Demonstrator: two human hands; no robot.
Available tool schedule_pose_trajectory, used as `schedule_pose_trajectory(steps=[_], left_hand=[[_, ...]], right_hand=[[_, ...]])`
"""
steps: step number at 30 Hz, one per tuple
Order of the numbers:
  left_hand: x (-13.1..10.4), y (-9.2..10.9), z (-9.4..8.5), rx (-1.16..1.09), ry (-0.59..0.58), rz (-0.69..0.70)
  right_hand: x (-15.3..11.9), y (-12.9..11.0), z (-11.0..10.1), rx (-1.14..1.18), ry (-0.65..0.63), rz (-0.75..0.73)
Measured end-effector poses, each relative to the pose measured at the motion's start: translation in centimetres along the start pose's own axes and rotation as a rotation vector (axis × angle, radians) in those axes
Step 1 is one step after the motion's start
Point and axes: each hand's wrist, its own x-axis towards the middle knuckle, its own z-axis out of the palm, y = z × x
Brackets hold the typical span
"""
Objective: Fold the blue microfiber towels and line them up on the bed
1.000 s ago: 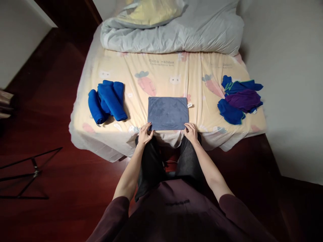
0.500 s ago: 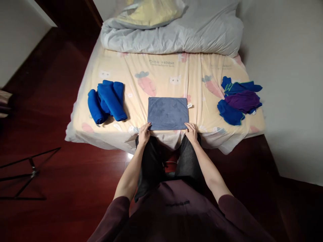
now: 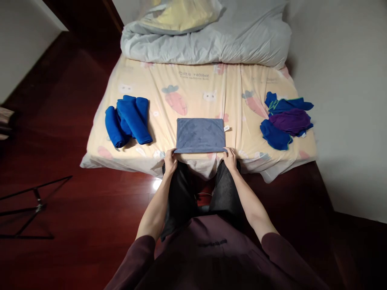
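A grey-blue cloth lies as a flat rectangle near the bed's front edge, a white tag at its right side. Its near edge is turned up in a narrow fold. My left hand pinches the near left corner, and my right hand pinches the near right corner. Several rolled blue cloths are piled to the left. Crumpled blue cloths lie to the right with a purple cloth among them.
The bed has a sheet with carrot and rabbit prints. A grey quilt and a yellow pillow lie at its far end. Black tripod legs stand on the floor at the left. A wall rises at the right.
The near edge of the grey-blue cloth has been lifted and turned over into a narrow fold. My fingers have closed around its corners, and the cloth looks shorter front to back.
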Motion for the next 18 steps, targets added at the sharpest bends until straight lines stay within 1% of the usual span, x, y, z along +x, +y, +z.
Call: schedule_pose_trajectory(steps=[4,8,12,18], left_hand=[[0.04,-0.24,0.39,0.002,0.074,-0.060],[0.11,-0.08,0.47,0.009,0.112,-0.082],[0.21,0.06,0.57,-0.006,0.122,-0.099],[0.44,0.42,0.73,-0.020,0.109,-0.142]], right_hand=[[-0.10,0.27,0.11,0.026,0.045,0.026],[-0.03,0.42,0.22,0.043,0.067,0.067],[-0.01,0.63,0.47,0.040,0.073,0.112],[0.12,0.89,0.98,0.073,0.050,0.240]])
